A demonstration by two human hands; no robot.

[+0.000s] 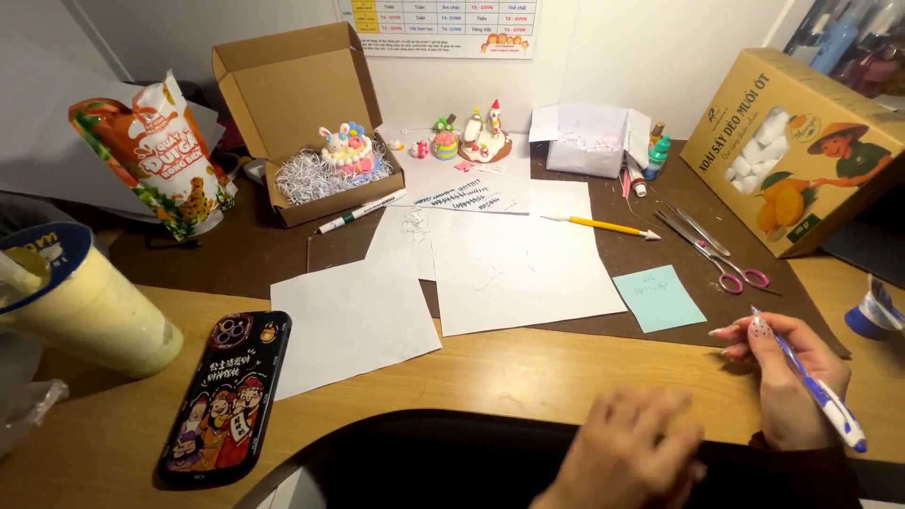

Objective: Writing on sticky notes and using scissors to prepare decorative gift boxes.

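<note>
My right hand (787, 382) pinches a blue-and-white pen (811, 382), its long axis slanting up-left toward the blue sticky note (658, 298) just ahead, while my blurred left hand (632, 452), seemingly empty, rests nearer me.

— What colours sit low in the frame?
— A blue-and-white pen (811, 385) at lower right, a black phone case (224, 398) with red and yellow cartoon figures at lower left.
— Mid-right?
— A pale turquoise sticky note (658, 298), pink-handled scissors (721, 254), a yellow pencil (603, 225).
— Up top?
— A brown cardboard box (292, 104) with white shredded paper (306, 176), and an orange snack bag (160, 155) at upper left.
</note>
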